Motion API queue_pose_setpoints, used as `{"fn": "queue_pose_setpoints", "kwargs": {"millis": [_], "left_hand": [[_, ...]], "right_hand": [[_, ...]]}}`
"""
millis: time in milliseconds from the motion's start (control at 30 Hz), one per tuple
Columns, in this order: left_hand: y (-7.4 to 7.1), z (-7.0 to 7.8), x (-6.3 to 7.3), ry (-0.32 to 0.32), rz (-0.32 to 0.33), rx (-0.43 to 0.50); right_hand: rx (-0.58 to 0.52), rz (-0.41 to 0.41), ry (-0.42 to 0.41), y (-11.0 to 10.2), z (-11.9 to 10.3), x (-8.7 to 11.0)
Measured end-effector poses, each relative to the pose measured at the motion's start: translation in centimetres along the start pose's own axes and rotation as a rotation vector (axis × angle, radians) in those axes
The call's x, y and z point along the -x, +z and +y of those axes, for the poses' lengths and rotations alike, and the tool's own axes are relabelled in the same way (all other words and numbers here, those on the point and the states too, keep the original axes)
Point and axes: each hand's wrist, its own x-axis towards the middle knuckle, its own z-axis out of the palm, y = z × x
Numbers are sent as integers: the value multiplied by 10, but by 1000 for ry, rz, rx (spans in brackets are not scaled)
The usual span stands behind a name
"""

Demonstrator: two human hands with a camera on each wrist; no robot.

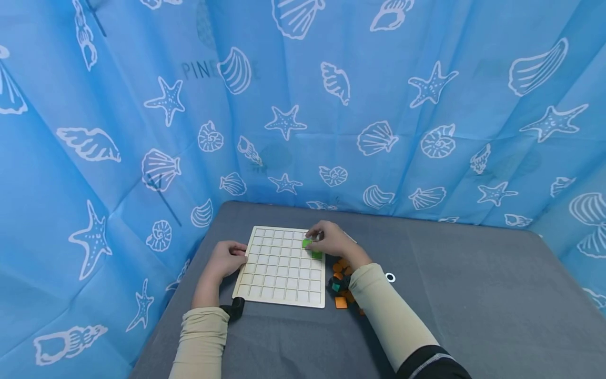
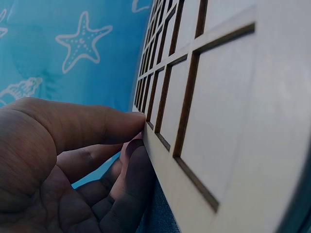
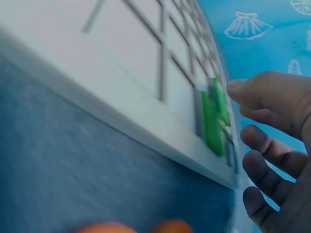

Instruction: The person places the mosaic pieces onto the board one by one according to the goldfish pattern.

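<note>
A pale wooden grid board (image 1: 279,268) with rows of white square cells lies on the table. At its left edge my left hand (image 1: 227,260) pinches the rim; in the left wrist view the thumb (image 2: 112,124) lies on top with fingers below. My right hand (image 1: 331,242) is over the board's upper right corner, its fingers loosely bent and apart, holding nothing. Beside its thumb are two green square tiles, one (image 1: 306,243) farther up and left, the other (image 1: 316,255) near the right edge. The right wrist view shows a green tile (image 3: 212,124) in a cell near the thumb.
Several orange pieces (image 1: 341,302) lie in a pile right of the board, partly hidden by the right forearm. A white ring (image 1: 390,277) lies beyond that forearm. Grey cloth (image 1: 473,295) covers the table, and a blue shell-print curtain (image 1: 303,131) hangs behind it.
</note>
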Motion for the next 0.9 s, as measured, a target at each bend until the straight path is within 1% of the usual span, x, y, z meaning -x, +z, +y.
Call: {"fn": "queue_pose_setpoints", "kwargs": {"millis": [100,200,333,467,600,700,833,900], "left_hand": [[1,0,-1,0,-2,3],[1,-1,-1,-8,-1,7],[0,-1,-2,-21,-5,14],[-1,0,-3,-13,-10,17],[-1,-1,-3,-17,-17,13],[0,-2,-3,-32,-16,14],[1,-2,-3,-22,-14,19],[1,-2,-3,-19,-14,19]], "right_hand": [[2,9,-32,-12,0,8],[-1,6,-54,-24,1,21],[0,-17,-69,-37,6,45],[-11,-38,-60,-45,16,71],[-18,-34,-42,-48,25,96],[-25,-61,-67,-47,30,111],[-39,-114,-113,-42,30,125],[-32,-135,-122,-39,29,130]]}}
